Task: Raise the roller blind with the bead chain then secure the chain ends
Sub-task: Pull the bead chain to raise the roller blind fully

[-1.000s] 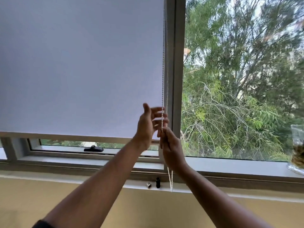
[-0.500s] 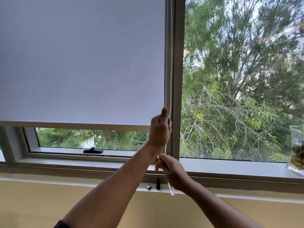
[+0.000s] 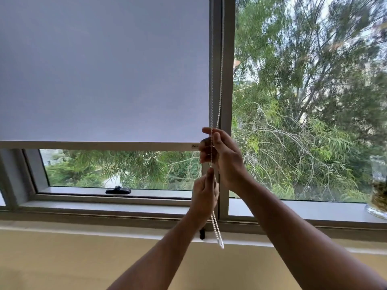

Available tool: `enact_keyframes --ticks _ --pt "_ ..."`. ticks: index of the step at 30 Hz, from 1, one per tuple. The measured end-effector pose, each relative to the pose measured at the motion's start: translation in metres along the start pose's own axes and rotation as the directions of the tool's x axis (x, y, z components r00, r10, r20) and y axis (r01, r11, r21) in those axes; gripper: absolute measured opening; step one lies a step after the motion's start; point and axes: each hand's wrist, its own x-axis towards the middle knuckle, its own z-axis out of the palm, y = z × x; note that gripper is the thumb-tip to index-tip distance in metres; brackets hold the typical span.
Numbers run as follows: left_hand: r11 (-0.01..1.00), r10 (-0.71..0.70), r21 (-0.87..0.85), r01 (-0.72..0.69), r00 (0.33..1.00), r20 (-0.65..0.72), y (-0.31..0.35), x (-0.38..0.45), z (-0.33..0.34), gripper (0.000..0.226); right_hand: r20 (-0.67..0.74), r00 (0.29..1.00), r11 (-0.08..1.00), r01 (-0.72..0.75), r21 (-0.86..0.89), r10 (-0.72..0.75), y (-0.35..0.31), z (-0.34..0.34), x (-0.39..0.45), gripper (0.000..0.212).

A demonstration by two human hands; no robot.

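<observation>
A window is seen from indoors, with two bare forearms raised toward it from the bottom of the view. A pale grey roller blind (image 3: 104, 68) covers most of the left pane; its bottom bar (image 3: 94, 145) hangs partway down, so a strip of glass is left uncovered beneath it, through which green foliage is seen. A black window handle (image 3: 118, 190) lies at the base of that strip.

A white bead chain (image 3: 218, 105) runs down in two strands along the grey vertical window frame (image 3: 227, 80), just right of the blind's edge. The right hand (image 3: 225, 158) is held higher, level with the bottom bar, its fingers curled around the chain and closed on it. The left hand (image 3: 204, 196) is placed directly below it, fist closed, with the thumb and fingertips pinched on the same chain. The two hands are nearly touching, one above the other. Below the left hand the chain's loose loop (image 3: 216, 231) dangles down past the window sill (image 3: 104, 206), ending over the yellow wall (image 3: 83, 258).

A small black object (image 3: 202, 234) is seen on the ledge beside the dangling loop, partly hidden by the left wrist. At the far right edge a glass vase (image 3: 379, 185) stands on the sill. Trees fill the uncovered right pane.
</observation>
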Motion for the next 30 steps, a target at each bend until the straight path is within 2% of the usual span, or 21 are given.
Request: enact_keyframes --ticks 3,5,9,11,14,16,18,22,25,27,30 --pt "0.998 -0.048 -0.027 0.048 0.999 0.007 -0.011 -0.002 0.004 0.049 -0.059 0.984 0.973 0.157 -0.171 -0.169 0.009 0.009 0.002 0.023" --pt "0.997 -0.074 -0.021 0.075 0.997 0.032 -0.02 -0.002 0.003 0.048 -0.043 0.969 0.933 0.224 -0.283 -0.245 0.017 0.008 -0.005 0.021" --pt "0.998 -0.054 -0.006 0.055 0.994 0.096 -0.031 -0.001 -0.008 0.033 -0.008 0.962 0.841 0.234 -0.488 -0.273 0.038 -0.002 -0.02 0.018" --pt "0.998 -0.05 -0.027 0.051 0.998 0.022 -0.024 0.009 -0.019 0.028 0.007 0.963 0.799 0.228 -0.557 -0.27 0.049 -0.006 -0.026 0.018" --pt "0.992 -0.081 -0.101 0.073 0.994 -0.076 0.006 0.037 -0.032 0.04 0.056 0.964 0.726 0.234 -0.646 -0.261 0.066 -0.014 -0.034 0.016" --pt "0.991 -0.063 -0.119 0.054 0.996 -0.07 0.037 0.053 -0.034 0.052 0.096 0.968 0.688 0.232 -0.688 -0.231 0.082 -0.021 -0.045 0.013" --pt "0.998 0.015 -0.061 -0.016 1.0 -0.007 0.069 0.065 -0.03 0.059 0.132 0.973 0.665 0.225 -0.712 -0.188 0.1 -0.027 -0.059 0.015" --pt "0.993 0.115 -0.023 -0.114 0.99 0.079 0.116 0.08 -0.013 0.052 0.193 0.97 0.564 0.242 -0.79 -0.146 0.12 -0.036 -0.074 0.01" --pt "0.984 0.176 0.01 -0.177 0.983 0.043 0.121 0.08 0.0 0.054 0.22 0.97 0.529 0.24 -0.814 -0.101 0.12 -0.042 -0.073 0.011" --pt "0.976 0.218 0.008 -0.218 0.976 -0.003 0.11 0.076 0.005 0.057 0.214 0.977 0.52 0.192 -0.832 -0.019 0.12 -0.047 -0.071 0.012" --pt "0.981 0.191 0.021 -0.191 0.982 -0.012 0.09 0.069 0.008 0.058 0.169 0.96 0.528 0.026 -0.849 0.224 0.117 -0.055 -0.068 0.02"
